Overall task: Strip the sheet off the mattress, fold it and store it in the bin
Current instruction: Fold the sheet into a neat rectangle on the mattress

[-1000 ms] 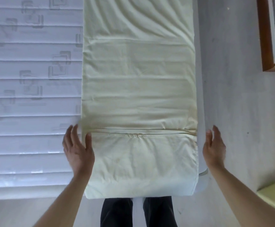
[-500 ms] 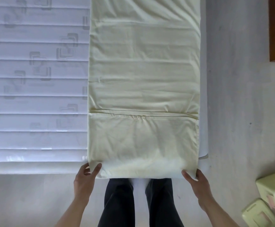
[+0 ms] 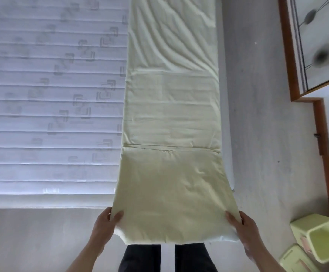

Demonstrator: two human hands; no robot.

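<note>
- While the near end of the sheet point(image 3: 171, 173) is lifted off the bed edge, the rest of it lies as a long folded strip along the right side of the mattress point(image 3: 51, 95), running away toward the far end.
- Left hand point(image 3: 103, 225) pinches the near left corner, thumb on top and fingers underneath. Right hand point(image 3: 242, 230) does the same on the near right corner. So both hands have cloth in them, nothing loose.
- Fabric looks like thin pale cotton: light, totally floppy, wrinkles easily (see the creases further up). No stiffness at all, so the middle will probably sag if the corners aren't kept pulled apart.
- Best place to hold is right where the hands are, at the two corners, layers pinched together so the stacked fold doesn't slide apart. Grabbing mid-edge would just bunch it up, I think.
- My guess at the next step: carry this end over toward the far end to halve the strip.
- Pale green bin point(image 3: 324, 240) sits on the floor to the right, tipped toward the camera, lid point(image 3: 295, 262) lying beside it. Close enough to reach once the bundle's small.
</note>
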